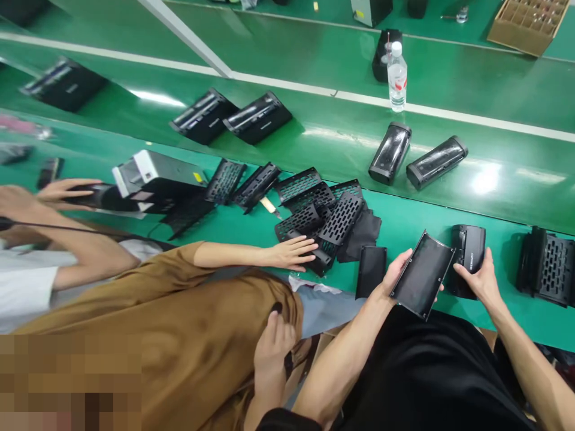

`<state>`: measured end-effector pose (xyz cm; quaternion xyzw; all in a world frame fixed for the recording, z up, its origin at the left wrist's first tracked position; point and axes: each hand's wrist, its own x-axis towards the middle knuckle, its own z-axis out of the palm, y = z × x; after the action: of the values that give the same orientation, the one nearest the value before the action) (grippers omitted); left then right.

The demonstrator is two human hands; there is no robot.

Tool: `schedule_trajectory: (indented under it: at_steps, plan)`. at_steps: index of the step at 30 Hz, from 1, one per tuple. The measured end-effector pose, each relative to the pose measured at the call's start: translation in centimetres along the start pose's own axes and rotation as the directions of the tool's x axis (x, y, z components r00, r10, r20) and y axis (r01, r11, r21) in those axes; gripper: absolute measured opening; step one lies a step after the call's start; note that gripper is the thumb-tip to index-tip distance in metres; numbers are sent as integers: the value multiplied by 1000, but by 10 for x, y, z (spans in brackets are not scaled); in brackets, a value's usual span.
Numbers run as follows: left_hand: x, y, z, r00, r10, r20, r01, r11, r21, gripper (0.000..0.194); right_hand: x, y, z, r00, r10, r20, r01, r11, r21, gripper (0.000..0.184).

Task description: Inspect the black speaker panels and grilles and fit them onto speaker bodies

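My left hand (394,274) is closed on a black curved cover panel (423,276), tilted, with small tabs along its edges. Beside it, my right hand (483,280) grips a black speaker-like housing (471,248) with pale lettering, standing on the green bench. Panel and housing are close together at their edges; whether they touch I cannot tell. Left of my left hand stands a dark flat panel (372,267). Thin black sheets (363,234) lie behind it, partly under a pile of perforated black covers (344,216).
A co-worker's hand (294,254) rests at the pile's front. Perforated covers (554,269) stand at far right. On the green conveyor are two black speakers (390,154) and a water bottle (397,78). A grey machine (157,173) sits left, near another person's hands.
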<state>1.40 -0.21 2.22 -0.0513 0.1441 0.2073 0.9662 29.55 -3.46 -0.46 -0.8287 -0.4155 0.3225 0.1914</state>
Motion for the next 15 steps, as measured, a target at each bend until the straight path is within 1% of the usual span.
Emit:
schedule_trajectory:
  at_steps: [1,3,4,6,8,10,11,13,15]
  plan:
    - [0,0,-2,1000,23,-8,-23,1000,-10,84,-3,0,8,1000,8,5,-8,1000,-18,141]
    - [0,-1,-1,997,76,-29,-76,997,-25,84,-3,-3,14,997,74,11,-74,997,-1,142]
    - [0,-1,1,993,111,-37,-112,993,-31,83,-1,-5,13,995,101,24,-102,994,39,141]
    - [-1,-1,5,981,186,-45,-188,982,-35,82,6,-9,3,985,140,101,-157,968,193,138]
    - [-1,-2,10,965,256,-47,-258,965,-40,80,10,-13,-17,966,144,216,-215,912,351,131]
    - [-2,-3,15,950,309,-44,-310,949,-46,78,7,-17,-43,949,119,292,-251,846,471,121]
    - [-2,-4,16,944,329,-35,-330,943,-45,79,2,-19,-57,949,91,303,-244,821,517,115]
    - [-2,-4,19,938,347,0,-347,937,-35,82,-13,-24,-82,957,17,289,-195,777,599,107]
    - [-1,-4,21,936,349,44,-348,937,-22,86,-32,-33,-99,964,-53,262,-125,776,618,104]
